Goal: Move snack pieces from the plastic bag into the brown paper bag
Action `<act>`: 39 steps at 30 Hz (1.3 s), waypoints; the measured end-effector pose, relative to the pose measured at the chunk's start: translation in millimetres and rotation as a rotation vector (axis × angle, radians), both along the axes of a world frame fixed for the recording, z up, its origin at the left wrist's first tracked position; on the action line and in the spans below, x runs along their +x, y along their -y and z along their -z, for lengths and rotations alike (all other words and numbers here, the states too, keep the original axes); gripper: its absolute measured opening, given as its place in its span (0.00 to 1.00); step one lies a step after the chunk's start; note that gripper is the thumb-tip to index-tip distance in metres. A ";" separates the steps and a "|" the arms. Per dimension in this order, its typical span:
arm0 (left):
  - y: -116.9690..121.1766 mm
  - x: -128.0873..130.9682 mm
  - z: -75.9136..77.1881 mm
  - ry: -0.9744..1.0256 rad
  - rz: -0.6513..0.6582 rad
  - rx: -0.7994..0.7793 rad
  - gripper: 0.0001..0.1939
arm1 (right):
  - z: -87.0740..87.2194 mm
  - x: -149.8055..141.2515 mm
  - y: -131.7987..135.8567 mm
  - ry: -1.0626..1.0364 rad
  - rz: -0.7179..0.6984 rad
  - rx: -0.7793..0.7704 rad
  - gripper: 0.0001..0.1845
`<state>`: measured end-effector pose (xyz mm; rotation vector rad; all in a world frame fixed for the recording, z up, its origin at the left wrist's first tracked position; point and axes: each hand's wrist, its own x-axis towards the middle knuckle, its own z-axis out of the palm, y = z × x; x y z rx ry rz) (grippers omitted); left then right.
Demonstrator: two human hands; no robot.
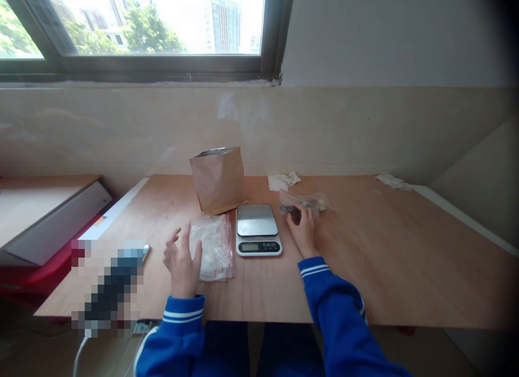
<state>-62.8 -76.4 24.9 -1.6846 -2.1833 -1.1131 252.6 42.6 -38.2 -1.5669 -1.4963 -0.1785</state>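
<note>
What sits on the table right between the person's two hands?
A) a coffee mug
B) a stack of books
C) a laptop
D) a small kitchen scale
D: the small kitchen scale with a steel top and a display lies between the left hand, beside the clear plastic bags, and the right hand.

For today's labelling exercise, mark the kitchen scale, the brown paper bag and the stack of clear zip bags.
kitchen scale (257, 220), head view, on its steel platform.
brown paper bag (219, 181), head view, on its front face.
clear zip bags (214, 247), head view, mid-stack.
</note>
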 end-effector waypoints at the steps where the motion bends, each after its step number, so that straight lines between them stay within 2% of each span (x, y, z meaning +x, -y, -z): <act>1: 1.9 6.8 -1.4 -0.031 0.056 -0.005 0.24 | -5.2 1.0 3.2 -0.065 0.001 0.055 0.17; 3: 3.0 15.9 2.8 -0.047 0.195 -0.037 0.20 | -18.2 3.3 13.5 -0.213 -0.006 0.152 0.18; 6: -3.5 16.0 26.0 0.035 0.405 -0.149 0.21 | -37.8 4.2 41.8 -0.472 -0.039 0.187 0.21; 8: -10.6 9.4 43.3 0.070 0.462 -0.229 0.21 | -46.1 -0.5 67.6 -0.684 -0.031 0.167 0.20; 10: -16.8 0.8 51.7 0.086 0.499 -0.252 0.22 | -50.1 -10.8 93.9 -0.944 0.002 0.175 0.18; 12: -20.2 -7.0 47.8 0.100 0.554 -0.227 0.24 | -52.4 -25.8 115.6 -1.225 -0.007 0.133 0.17; 14: -20.0 -11.7 34.3 0.105 0.595 -0.183 0.26 | -56.3 -42.1 129.9 -1.457 -0.057 0.011 0.17; 17: -13.2 -10.3 9.2 0.128 0.603 -0.116 0.24 | -66.4 -62.1 139.8 -1.620 -0.180 -0.146 0.18; 21: 7.4 10.1 -16.8 0.333 0.604 -0.069 0.17 | -78.3 -77.8 146.3 -1.625 -0.244 -0.356 0.20; 24: 27.2 36.0 -30.1 0.648 0.633 -0.152 0.17 | -78.3 -87.9 150.2 -1.521 -0.251 -0.456 0.20; 26: 39.0 53.7 -35.5 0.776 0.749 -0.252 0.20 | -74.0 -94.4 151.2 -1.447 -0.294 -0.401 0.19; 29: 50.7 74.6 -37.1 0.749 0.867 -0.343 0.18 | -65.6 -100.6 150.4 -1.381 -0.354 -0.364 0.21; 31: 54.1 83.5 -34.6 0.757 0.879 -0.360 0.19 | -62.2 -101.0 149.7 -1.299 -0.337 -0.370 0.22; 35: 53.9 92.8 -30.3 0.908 0.831 -0.352 0.21 | -68.7 -95.7 153.7 -0.987 -0.157 -0.172 0.19; 36: 53.1 94.3 -30.6 0.939 0.808 -0.340 0.22 | -73.3 -94.3 156.2 -0.914 -0.167 -0.160 0.17; 37: 52.3 95.6 -31.4 0.959 0.781 -0.325 0.22 | -78.6 -93.1 159.4 -0.860 -0.231 -0.189 0.15; 39: 51.0 97.8 -33.6 0.975 0.718 -0.287 0.24 | -89.7 -92.3 166.4 -0.801 -0.478 -0.328 0.16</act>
